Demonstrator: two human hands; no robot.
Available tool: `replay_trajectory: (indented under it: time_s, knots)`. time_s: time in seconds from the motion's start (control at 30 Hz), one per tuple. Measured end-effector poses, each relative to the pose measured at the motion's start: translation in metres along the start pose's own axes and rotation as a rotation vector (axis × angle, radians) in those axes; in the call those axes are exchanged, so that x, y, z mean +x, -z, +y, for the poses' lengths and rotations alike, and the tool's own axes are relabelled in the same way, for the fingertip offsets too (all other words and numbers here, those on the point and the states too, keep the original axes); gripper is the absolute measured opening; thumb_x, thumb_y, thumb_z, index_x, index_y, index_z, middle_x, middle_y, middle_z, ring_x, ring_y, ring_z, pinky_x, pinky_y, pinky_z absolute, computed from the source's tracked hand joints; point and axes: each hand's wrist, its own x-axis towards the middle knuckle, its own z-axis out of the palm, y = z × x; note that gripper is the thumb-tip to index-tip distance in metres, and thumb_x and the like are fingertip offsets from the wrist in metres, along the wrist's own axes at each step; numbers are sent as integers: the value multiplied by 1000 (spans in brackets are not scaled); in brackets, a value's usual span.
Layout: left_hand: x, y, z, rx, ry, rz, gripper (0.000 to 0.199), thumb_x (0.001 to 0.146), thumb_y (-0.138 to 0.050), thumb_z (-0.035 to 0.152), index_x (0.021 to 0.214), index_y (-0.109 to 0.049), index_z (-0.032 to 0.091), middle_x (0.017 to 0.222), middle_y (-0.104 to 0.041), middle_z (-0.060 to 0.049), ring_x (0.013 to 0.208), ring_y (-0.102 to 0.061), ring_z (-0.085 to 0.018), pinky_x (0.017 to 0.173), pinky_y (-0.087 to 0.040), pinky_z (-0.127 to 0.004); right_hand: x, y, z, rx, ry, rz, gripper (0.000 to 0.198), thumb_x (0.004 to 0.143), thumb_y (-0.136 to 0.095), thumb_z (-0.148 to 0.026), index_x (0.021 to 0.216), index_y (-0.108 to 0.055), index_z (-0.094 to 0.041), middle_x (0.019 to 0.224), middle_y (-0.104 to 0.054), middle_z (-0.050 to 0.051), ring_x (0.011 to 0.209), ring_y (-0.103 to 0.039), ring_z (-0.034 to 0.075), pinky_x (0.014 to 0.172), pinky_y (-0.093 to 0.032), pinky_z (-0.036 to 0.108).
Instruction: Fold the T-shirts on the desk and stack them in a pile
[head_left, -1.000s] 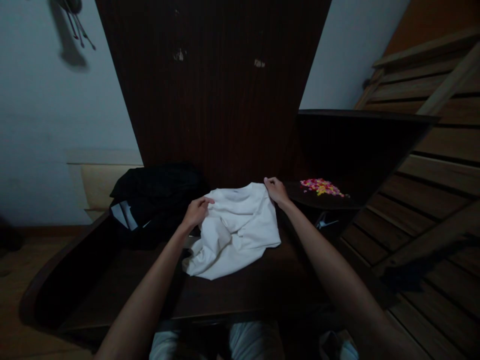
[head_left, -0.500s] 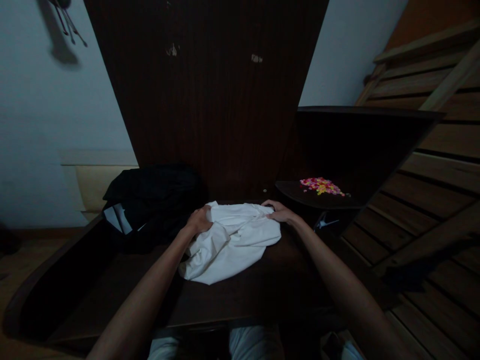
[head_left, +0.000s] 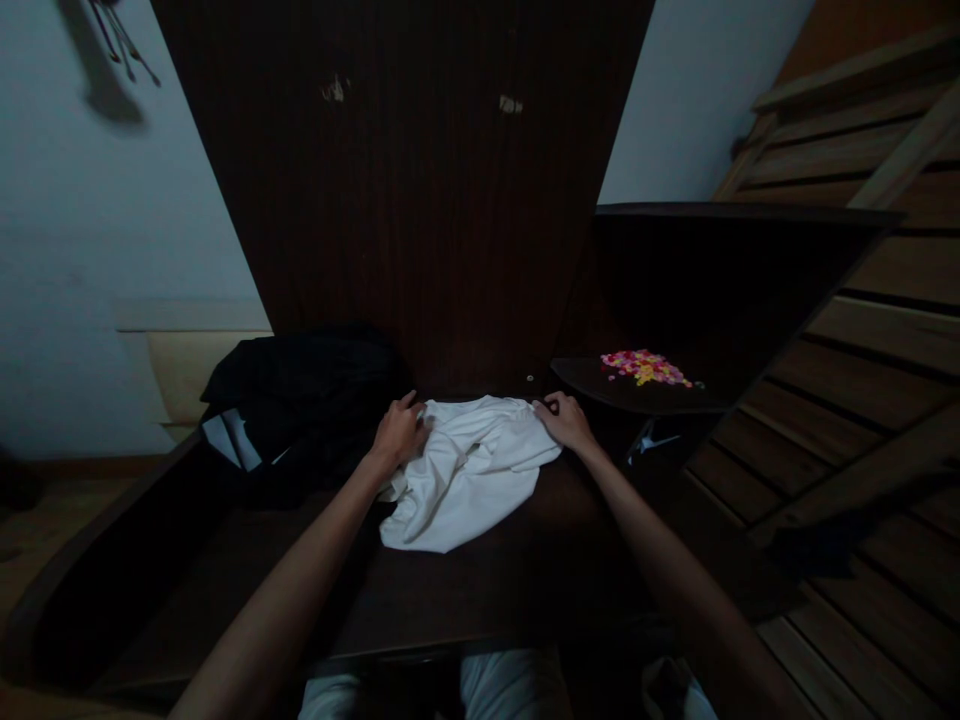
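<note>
Head view: one white cloth [head_left: 480,480] lies crumpled on one dark bench [head_left: 495,600], its far edge lower than a second ago. Two hands touch it: left hand [head_left: 397,435] at the left edge, fingers blurred; right hand [head_left: 568,420] at the far right corner, fingers curled. Whether either grips, I cannot tell. One black bundle [head_left: 315,380] lies left.

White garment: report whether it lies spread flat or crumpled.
Crumpled: the white garment shows creases and an uneven outline on the dark wooden surface, between the left hand and right hand.
</note>
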Motion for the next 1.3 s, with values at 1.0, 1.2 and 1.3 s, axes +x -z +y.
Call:
replay_trajectory:
  time_s: [1.0,1.2,1.3]
  knots:
    - [-90,27,-11,-839,-49,117,38,90,-43,52,84,-58,18,78,-60,-2,74,-54,-17,70,-45,-29,12,43,4,-228,-246,66,37,95,-42,-37,112,-69,-17,110,-70,16,97,-66,25,75,-46,28]
    - [-106,46,8,-898,-262,-360,40,88,-52,54,87,-65,16,75,-60,0,70,-53,-14,64,-42,-24,19,27,10,-249,-196,-303,33,88,-45,-20,104,-73,-16,106,-73,15,100,-67,25,74,-46,25]
    - [-110,50,31,-851,-404,-680,43,86,-54,57,90,-68,17,77,-64,-1,71,-56,-14,65,-43,-23,7,18,-2,-288,-162,-283,37,88,-42,-24,108,-71,-10,108,-70,20,102,-65,29,77,-47,30]
